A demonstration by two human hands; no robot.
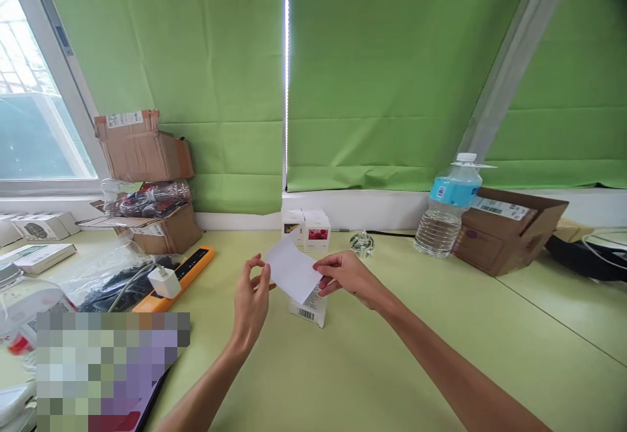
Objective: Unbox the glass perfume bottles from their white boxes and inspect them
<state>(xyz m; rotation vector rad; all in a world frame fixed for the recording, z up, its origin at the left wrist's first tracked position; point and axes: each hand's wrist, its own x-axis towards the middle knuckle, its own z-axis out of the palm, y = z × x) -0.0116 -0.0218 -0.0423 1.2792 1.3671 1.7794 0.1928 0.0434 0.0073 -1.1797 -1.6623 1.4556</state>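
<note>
A blank white sheet of paper [292, 270] is held tilted above the table. My right hand [345, 275] pinches its right corner between thumb and fingers. At the sheet's left edge is my left hand [253, 295], fingers curled and apart, with the thumb by the paper; whether it grips the edge is hard to tell. Partly hidden under the sheet, a small white box with a barcode [307, 314] lies on the green table [294, 380]. Behind the sheet stand two small white boxes with pictures, one with a red picture [318, 234].
A glass object [362, 243] is right of the small boxes. Farther right stand a large water bottle [441, 216] and a cardboard box [504, 229]. On the left are stacked cartons [147, 151], an orange power strip [193, 268] with a white plug, and a clear jug [29, 308].
</note>
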